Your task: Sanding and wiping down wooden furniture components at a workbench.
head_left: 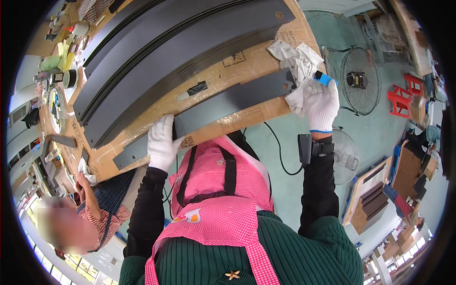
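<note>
Head view, from the left: a round dish (57,110) stands among clutter, and below it is a co-worker (108,218) in a striped top. My gloved left hand (163,142) lies across the dark strip (228,103), fingers together, thumb spread off to the right; whether they pinch its edge I can't tell. The strip rests along the near side of the cardboard (273,108), running out both ways from under my palm. Beyond it lie long dark panels (199,45), with a small black item (196,88) between. At the strip's right end sits a crumpled white rag (297,61). My gloved right hand (322,103) is there too, fingers closed around a blue block (324,79) with a black end. Farther right come a fan (356,80) and red stools (400,101).
</note>
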Demonstrator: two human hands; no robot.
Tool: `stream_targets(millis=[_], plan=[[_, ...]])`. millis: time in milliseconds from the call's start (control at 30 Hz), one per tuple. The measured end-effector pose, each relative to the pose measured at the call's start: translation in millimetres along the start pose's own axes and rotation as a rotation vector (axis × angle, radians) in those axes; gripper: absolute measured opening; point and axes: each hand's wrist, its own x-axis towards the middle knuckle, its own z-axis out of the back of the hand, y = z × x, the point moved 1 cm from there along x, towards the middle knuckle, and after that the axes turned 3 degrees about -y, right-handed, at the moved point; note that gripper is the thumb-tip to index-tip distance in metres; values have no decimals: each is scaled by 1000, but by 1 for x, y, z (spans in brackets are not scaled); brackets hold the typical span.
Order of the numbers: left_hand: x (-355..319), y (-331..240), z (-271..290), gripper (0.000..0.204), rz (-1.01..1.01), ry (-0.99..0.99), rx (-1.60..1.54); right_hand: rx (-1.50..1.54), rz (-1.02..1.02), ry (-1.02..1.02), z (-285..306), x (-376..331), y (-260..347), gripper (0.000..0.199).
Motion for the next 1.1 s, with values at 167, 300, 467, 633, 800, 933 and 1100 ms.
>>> stream_targets(millis=[167,300,467,633,800,933,1100], plan=[[-21,29,-13,85,15,-75,-41,-73,-78,-24,1,21,-8,38],[-32,50,-14,85,21,-92,-60,-467,47,97,-20,22,-6,38],[-32,67,-29,90,-71,-188,-20,-1330,391,381,-60,22,-10,37],[-31,70,-35,90,-83,-215,1,-1427,367,466,-83,30,-23,39],[-30,67,-32,89,-95,-227,6,-1543,353,536,-85,38,-27,40],[-29,66,-32,89,-86,-224,10,-1385,241,483,-78,40,-27,37],[-30,64,-30,86,-76,-199,29,-1406,325,476,-76,38,-31,35]])
